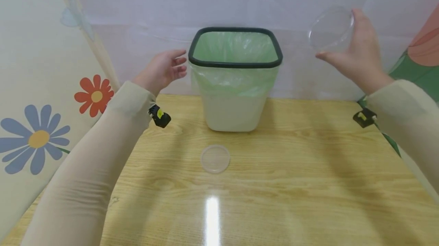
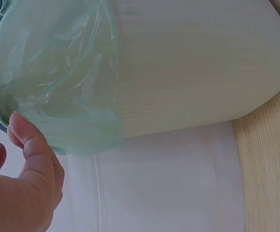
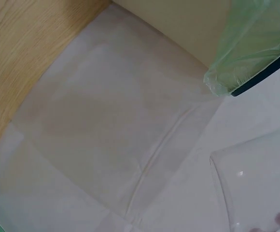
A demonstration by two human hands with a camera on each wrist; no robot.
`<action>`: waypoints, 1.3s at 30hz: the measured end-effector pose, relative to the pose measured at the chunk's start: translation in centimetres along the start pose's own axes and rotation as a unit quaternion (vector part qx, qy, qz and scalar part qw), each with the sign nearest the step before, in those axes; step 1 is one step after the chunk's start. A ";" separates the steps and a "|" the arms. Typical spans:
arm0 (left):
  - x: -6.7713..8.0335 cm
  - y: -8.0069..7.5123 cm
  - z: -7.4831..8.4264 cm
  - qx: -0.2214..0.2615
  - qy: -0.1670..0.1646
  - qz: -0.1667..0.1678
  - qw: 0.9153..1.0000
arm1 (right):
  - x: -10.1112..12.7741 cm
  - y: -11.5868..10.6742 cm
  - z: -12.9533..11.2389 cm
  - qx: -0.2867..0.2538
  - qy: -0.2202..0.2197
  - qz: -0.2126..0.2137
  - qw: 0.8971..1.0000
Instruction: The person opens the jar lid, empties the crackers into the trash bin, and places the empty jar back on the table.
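My right hand (image 1: 363, 49) holds a clear, round-mouthed plastic container (image 1: 330, 28) in the air to the right of the bin. In the right wrist view the container's see-through side (image 3: 256, 179) shows at the lower right, with fingertips at its edge. A pale waste bin (image 1: 233, 110) with a green plastic liner (image 1: 234, 80) and a dark rim (image 1: 236, 64) stands at the back. Beside the bin's left side is my left hand (image 1: 164, 68), its fingers loosely bent and holding nothing. The left wrist view has a fingertip right by the liner (image 2: 77, 96).
In front of the bin, a flat clear disc like a lid (image 1: 215, 158) lies on the wooden table (image 1: 291, 185). A pale sheet (image 1: 151, 5) hangs behind. Flower-printed cloth (image 1: 37, 86) covers the left side, with more printed cloth on the right.
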State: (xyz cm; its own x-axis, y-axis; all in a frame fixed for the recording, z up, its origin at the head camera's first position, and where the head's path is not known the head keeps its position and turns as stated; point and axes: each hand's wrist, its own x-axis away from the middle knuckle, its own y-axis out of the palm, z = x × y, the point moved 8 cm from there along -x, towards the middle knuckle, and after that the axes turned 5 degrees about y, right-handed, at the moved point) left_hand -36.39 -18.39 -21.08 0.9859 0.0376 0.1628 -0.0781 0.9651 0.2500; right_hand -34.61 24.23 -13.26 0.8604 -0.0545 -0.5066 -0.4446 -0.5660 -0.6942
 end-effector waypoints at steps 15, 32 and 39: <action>1.0 -0.5 -0.3 0.004 0.011 -0.025 1.000 | 0.6 0.1 0.3 -0.022 0.023 0.001 1.000; 1.8 -1.3 -0.7 -0.009 0.020 -0.030 0.999 | 1.8 0.2 0.9 -0.052 0.034 -0.005 0.998; 2.3 -1.5 -0.7 -0.012 0.024 -0.035 0.999 | 2.1 0.3 1.3 -0.059 0.037 0.003 0.998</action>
State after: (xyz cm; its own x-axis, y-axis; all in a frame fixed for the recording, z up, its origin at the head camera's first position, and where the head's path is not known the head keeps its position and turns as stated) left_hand -33.93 -19.60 -21.81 0.9948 -0.0184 0.0997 -0.0057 0.9717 0.2360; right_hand -33.27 25.02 -15.14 0.8760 -0.1162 -0.4681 -0.4209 -0.6579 -0.6245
